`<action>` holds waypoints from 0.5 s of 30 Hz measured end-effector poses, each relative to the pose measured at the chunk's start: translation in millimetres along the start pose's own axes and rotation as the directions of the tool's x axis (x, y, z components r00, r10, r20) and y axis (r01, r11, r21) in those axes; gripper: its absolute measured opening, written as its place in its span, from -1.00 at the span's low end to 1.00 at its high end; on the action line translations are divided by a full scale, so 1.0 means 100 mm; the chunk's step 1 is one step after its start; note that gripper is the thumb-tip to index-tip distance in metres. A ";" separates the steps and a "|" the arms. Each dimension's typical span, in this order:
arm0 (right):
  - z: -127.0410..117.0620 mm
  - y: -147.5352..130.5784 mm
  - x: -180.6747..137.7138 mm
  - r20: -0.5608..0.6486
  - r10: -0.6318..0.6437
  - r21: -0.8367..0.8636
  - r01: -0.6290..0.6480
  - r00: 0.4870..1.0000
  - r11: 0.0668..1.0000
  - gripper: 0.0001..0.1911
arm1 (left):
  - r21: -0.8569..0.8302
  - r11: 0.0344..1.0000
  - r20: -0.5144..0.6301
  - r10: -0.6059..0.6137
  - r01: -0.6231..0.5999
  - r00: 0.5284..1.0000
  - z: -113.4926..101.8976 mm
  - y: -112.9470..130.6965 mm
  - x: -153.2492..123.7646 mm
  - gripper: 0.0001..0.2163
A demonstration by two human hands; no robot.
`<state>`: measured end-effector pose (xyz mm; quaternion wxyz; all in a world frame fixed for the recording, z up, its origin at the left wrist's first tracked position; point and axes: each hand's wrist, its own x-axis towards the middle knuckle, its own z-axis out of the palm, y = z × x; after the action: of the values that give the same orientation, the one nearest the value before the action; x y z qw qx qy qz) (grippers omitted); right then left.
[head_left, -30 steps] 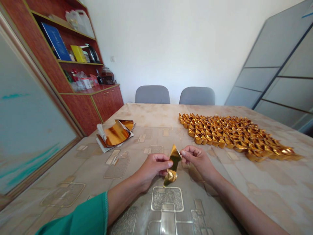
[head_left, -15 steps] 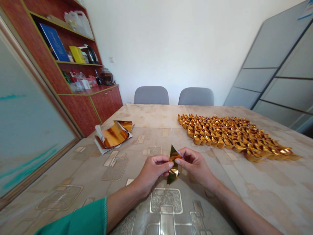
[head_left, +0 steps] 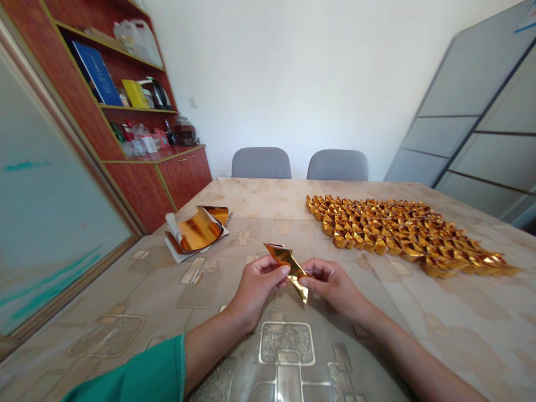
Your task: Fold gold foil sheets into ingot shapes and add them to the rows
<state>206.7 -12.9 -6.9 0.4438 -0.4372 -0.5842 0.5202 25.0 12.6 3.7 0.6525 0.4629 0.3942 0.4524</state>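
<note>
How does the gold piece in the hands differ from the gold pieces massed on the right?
The held piece slants between left hand and right hand; the massed pieces rest packed together on the table. The held piece looks long and narrow, the massed pieces squatter. Both are shiny gold with pointed tips.

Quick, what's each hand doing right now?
Left hand: closed, pinching the folded gold paper.
Right hand: closed, fingertips on the same paper's lower part.

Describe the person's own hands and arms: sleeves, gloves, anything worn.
Left hand and right hand are ungloved, no rings or watches visible. A plain green sleeve with a stitched edge covers part of the left arm; the right forearm is bare as far as it shows.
</note>
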 end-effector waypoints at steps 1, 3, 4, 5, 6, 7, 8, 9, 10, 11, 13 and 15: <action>-0.01 0.01 0.00 -0.013 -0.003 0.000 0.003 1.000 1.000 -0.74 | 0.006 1.000 -0.007 0.012 -0.012 1.000 0.00 0.00 0.00 -0.71; -0.04 -0.01 0.01 -0.026 -0.005 -0.021 0.005 1.000 1.000 -0.71 | 0.004 1.000 -0.015 0.018 -0.018 1.000 0.00 0.01 0.01 -0.72; -0.05 -0.04 0.00 -0.029 -0.004 -0.039 0.002 1.000 0.999 -0.68 | -0.004 1.000 -0.020 0.014 -0.015 1.000 0.00 0.01 0.01 -0.72; -0.06 -0.07 0.00 -0.033 -0.001 -0.055 0.000 0.999 0.998 -0.66 | -0.015 1.000 -0.026 0.010 -0.010 1.000 0.00 0.01 0.02 -0.71; -0.07 -0.10 -0.01 -0.037 -0.001 -0.066 -0.001 0.999 0.998 -0.64 | -0.025 1.000 -0.031 0.005 -0.005 1.000 -0.01 0.01 0.02 -0.71; -0.07 -0.13 -0.01 -0.041 -0.006 -0.070 0.003 0.999 0.998 -0.63 | -0.032 0.999 -0.035 0.001 -0.002 0.999 -0.01 0.01 0.02 -0.71; -0.07 -0.15 -0.02 -0.042 -0.012 -0.068 0.009 0.999 0.998 -0.62 | -0.038 0.999 -0.038 -0.001 -0.001 0.999 -0.01 0.01 0.02 -0.71; -0.06 -0.15 -0.03 -0.043 -0.020 -0.060 0.018 0.999 0.998 -0.61 | -0.040 0.999 -0.040 0.000 -0.001 0.999 0.00 0.01 0.02 -0.71; -0.06 -0.15 -0.03 -0.038 -0.027 -0.053 0.024 0.999 0.998 -0.59 | -0.042 0.999 -0.044 0.002 -0.004 0.999 0.00 0.01 0.01 -0.71; -0.06 -0.14 -0.03 -0.030 -0.029 -0.049 0.028 0.999 0.998 -0.59 | -0.046 0.999 -0.046 0.005 -0.007 0.999 0.00 0.02 0.01 -0.72; -0.05 -0.09 -0.02 -0.023 -0.023 -0.043 0.022 0.999 0.999 -0.63 | -0.068 0.998 -0.053 0.002 -0.006 0.999 0.01 0.02 0.00 -0.73; -0.04 -0.04 -0.02 -0.038 -0.022 -0.041 0.020 0.999 0.999 -0.68 | -0.097 0.995 -0.045 -0.020 0.015 0.999 0.02 0.03 -0.02 -0.72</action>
<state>210.7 -13.8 -2.9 0.4514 -0.4499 -0.5906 0.4950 26.0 10.9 6.9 0.6690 0.4167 0.3906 0.4756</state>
